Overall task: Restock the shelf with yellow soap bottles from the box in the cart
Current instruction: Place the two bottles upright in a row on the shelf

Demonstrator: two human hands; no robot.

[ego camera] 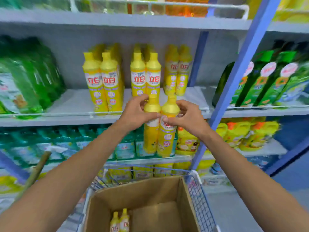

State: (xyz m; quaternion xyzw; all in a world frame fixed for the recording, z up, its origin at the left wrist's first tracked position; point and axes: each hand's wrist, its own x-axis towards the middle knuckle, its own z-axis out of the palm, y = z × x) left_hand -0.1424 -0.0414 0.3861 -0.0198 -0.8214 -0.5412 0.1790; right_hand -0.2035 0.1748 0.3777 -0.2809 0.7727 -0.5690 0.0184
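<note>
1. Two yellow soap bottles are held upright side by side in front of the shelf (70,104), their lower ends hanging free above the cart (199,195).
2. The left hand (133,114) is closed round the neck and shoulder of the left held bottle (150,131), thumb across its front.
3. The right hand (185,116) is closed on the right held bottle (167,136) near its cap, fingers curled behind, thumb on the label top.
4. The two held bottles touch each other along their sides.
5. Just behind and above the hands, shelved yellow bottles (145,76) stand in pairs: one pair to the left, one in the middle, one further back on the right.
6. Their labels carry large red characters reading "立白" on a white band; the smaller print is too blurred to read.
7. In the cart, an open cardboard box (142,198) holds two remaining bottles (120,221) at its near left, with the same red characters.
8. Green bottles (260,84) fill the neighbouring bay to the right; green packs (28,77) lie at the left.
</note>
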